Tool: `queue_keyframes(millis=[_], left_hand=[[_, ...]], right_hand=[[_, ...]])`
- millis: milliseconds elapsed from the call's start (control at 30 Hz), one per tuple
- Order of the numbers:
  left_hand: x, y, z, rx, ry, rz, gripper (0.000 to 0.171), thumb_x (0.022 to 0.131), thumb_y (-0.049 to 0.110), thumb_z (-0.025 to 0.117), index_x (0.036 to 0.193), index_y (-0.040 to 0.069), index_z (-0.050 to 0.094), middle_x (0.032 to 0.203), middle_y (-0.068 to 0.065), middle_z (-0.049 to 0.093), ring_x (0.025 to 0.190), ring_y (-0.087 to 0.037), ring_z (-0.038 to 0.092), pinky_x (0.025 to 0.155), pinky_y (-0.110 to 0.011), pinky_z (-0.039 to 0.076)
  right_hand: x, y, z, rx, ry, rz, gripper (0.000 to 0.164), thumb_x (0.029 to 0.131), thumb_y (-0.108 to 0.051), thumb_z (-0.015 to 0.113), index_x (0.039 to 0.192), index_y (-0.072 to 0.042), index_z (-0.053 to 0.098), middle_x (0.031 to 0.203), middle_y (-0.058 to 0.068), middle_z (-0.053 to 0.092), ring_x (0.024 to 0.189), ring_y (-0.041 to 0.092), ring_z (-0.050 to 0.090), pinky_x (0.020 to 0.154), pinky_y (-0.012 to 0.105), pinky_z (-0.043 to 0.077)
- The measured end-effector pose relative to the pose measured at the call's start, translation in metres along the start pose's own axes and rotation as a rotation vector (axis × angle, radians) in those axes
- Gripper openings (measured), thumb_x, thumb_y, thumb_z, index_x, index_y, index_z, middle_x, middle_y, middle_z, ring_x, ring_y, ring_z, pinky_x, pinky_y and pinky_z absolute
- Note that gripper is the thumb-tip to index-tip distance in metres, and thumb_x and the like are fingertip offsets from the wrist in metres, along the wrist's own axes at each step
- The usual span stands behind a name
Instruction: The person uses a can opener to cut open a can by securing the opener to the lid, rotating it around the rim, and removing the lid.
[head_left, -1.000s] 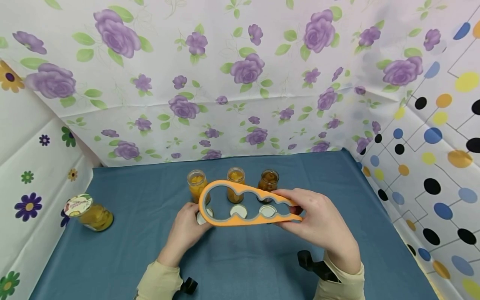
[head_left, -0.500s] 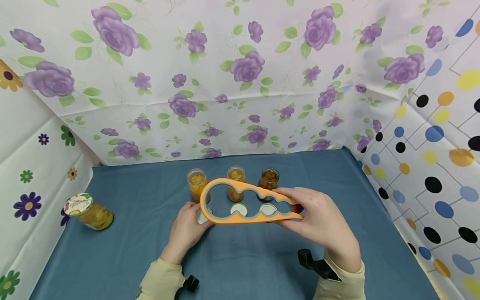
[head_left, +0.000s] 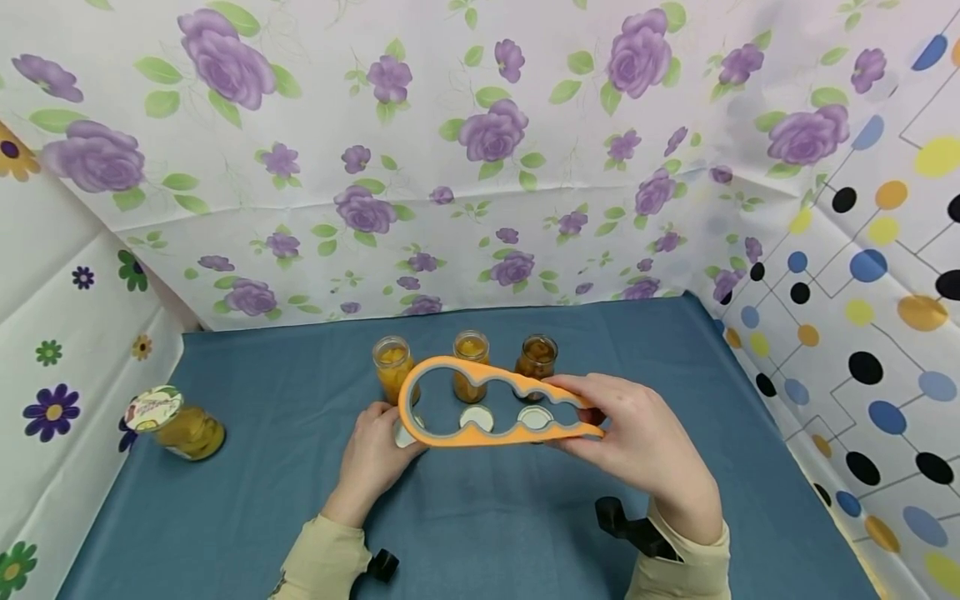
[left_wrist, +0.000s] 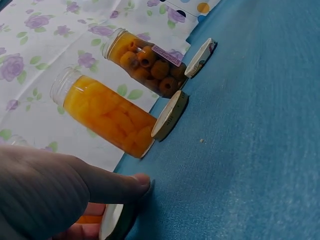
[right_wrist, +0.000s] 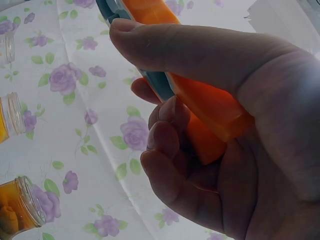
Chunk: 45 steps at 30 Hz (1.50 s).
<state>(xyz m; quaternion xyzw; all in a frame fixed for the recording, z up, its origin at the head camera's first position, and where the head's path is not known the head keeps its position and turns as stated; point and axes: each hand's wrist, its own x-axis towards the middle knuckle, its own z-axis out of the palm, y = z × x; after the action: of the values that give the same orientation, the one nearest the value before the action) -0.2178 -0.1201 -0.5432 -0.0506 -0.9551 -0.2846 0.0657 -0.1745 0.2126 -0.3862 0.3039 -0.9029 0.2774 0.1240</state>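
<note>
In the head view my right hand [head_left: 637, 437] grips the handle ends of an orange jar opener [head_left: 472, 437] with a scalloped grey lining. The opener is in the air, its round end near my left hand [head_left: 371, 458]. That left hand holds a pale jar lid [head_left: 405, 435] by its edge, between thumb and fingers; in the left wrist view the lid [left_wrist: 112, 220] is partly hidden by the thumb. Three lidless glass jars stand behind: one of yellow-orange fruit [head_left: 392, 375], a middle orange one [head_left: 471, 387], and a darker one [head_left: 536, 358]. Two more lids [head_left: 476, 418] lie before them.
Far left stands a lidded jar [head_left: 191, 433] with a patterned lid [head_left: 153, 408]. Blue cloth [head_left: 480, 525] covers the table. A purple-flowered sheet [head_left: 442, 192] rises behind, and patterned sheets hang at both sides.
The opener's round end has risen very slightly over the past second, and the lid in my left hand shows less. Both hands keep their holds; otherwise only the view drifts a little.
</note>
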Motion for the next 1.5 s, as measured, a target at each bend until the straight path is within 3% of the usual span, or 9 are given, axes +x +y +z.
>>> queue_keyframes(millis=[500, 1167, 1500], left_hand=[[-0.002, -0.002, 0.001, -0.007, 0.020, 0.000, 0.059, 0.068, 0.033, 0.092, 0.115, 0.006, 0.071, 0.109, -0.015, 0.058, 0.098, -0.032, 0.052, 0.080, -0.051, 0.051], [-0.002, -0.006, -0.005, -0.008, -0.012, -0.013, 0.065, 0.070, 0.044, 0.089, 0.119, 0.007, 0.069, 0.114, -0.017, 0.058, 0.102, -0.034, 0.052, 0.081, -0.053, 0.051], [0.001, -0.007, -0.012, -0.035, 0.037, 0.018, 0.059, 0.071, 0.043, 0.088, 0.118, 0.012, 0.069, 0.115, -0.015, 0.058, 0.100, -0.034, 0.053, 0.076, -0.052, 0.050]], right_hand=[[-0.001, -0.001, 0.001, -0.020, -0.012, 0.000, 0.064, 0.075, -0.030, 0.088, 0.133, -0.031, 0.059, 0.077, -0.014, 0.047, 0.066, 0.004, 0.043, 0.054, 0.027, 0.040], [-0.001, -0.001, 0.001, -0.004, -0.027, -0.001, 0.061, 0.077, -0.030, 0.087, 0.132, -0.029, 0.060, 0.077, -0.013, 0.047, 0.066, 0.005, 0.044, 0.055, 0.027, 0.040], [0.000, 0.001, 0.002, 0.001, -0.008, 0.029, 0.058, 0.078, -0.033, 0.086, 0.131, -0.031, 0.061, 0.080, -0.015, 0.051, 0.067, 0.004, 0.047, 0.054, 0.026, 0.045]])
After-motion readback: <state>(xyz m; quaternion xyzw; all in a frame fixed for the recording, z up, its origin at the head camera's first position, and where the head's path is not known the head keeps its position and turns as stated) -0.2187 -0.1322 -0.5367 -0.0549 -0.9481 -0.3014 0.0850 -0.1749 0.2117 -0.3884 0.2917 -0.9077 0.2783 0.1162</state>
